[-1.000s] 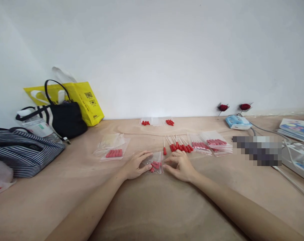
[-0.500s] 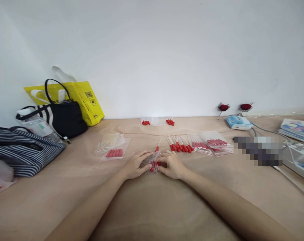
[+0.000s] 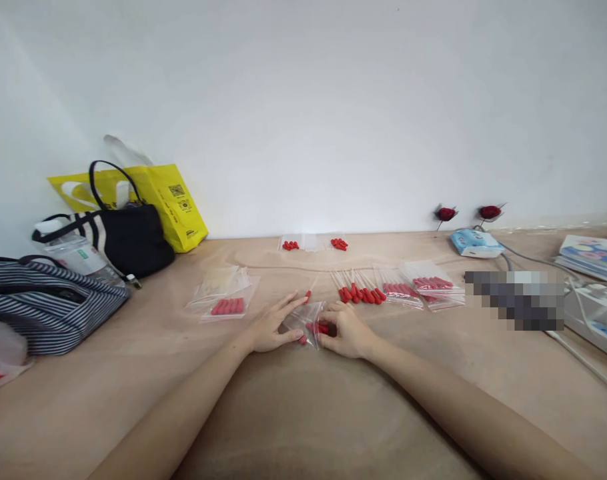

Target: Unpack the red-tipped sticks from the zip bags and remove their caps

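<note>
Between my hands a clear zip bag (image 3: 309,313) lies on the table, with red heads showing in and at it. My left hand (image 3: 273,327) has its fingers spread, the thumb resting on the bag's lower edge. Its fingertips reach close to a lone red-tipped stick (image 3: 308,295) just beyond the bag. On the bag's other side, my right hand (image 3: 347,330) is curled around red-tipped sticks (image 3: 325,329) at the bag's edge; the fingers partly hide them. Past that hand lies a row of red-headed sticks (image 3: 363,293).
Filled zip bags (image 3: 433,287) lie at right, another bag with red heads (image 3: 228,305) at left. Small red pieces (image 3: 339,245) rest near the wall. Bags, including a yellow one (image 3: 183,213), stand left; a blue packet (image 3: 476,243), two red roses (image 3: 446,213) and cables are right.
My left fingers have spread and drawn back off the bag, so more of it shows. My right hand stays nearly in place by the bag's edge.
</note>
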Tool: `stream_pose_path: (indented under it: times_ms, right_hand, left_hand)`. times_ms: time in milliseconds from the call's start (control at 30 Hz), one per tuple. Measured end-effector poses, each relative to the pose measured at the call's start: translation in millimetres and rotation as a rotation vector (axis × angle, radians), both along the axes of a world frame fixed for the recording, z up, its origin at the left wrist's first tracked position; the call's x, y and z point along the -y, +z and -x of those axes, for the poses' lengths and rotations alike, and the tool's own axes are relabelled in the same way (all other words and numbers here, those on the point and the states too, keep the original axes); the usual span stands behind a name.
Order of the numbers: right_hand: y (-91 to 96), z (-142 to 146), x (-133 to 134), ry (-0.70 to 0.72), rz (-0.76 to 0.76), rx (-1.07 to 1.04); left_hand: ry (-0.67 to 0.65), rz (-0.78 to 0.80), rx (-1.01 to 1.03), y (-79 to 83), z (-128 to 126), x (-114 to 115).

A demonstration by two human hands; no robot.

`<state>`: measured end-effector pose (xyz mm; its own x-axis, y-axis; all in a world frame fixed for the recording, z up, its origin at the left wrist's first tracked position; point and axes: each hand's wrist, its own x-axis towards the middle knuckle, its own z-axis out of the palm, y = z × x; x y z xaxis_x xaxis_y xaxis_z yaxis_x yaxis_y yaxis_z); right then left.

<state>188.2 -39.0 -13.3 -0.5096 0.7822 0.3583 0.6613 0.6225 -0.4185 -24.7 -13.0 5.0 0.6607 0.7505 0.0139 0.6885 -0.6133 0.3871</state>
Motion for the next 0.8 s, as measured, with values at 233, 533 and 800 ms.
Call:
stream_pose_path:
  times_ms: [233,533,800]
  right_hand:
    - [-0.1,-6,2,-0.082,-0.027,-0.027]
    - [1.7,-7,4,-0.004,0.093,-0.103]
    - [0.1,-47,8,-0.082,0.118,-0.04]
  left_hand:
    - [-0.065,-0.089,-0.005,-3.8,-1,-2]
    - [-0.055,-0.086,-0.005,-2.2,-2,0]
    - [-0.047,-0.077,0.009,-4.7,0,-1]
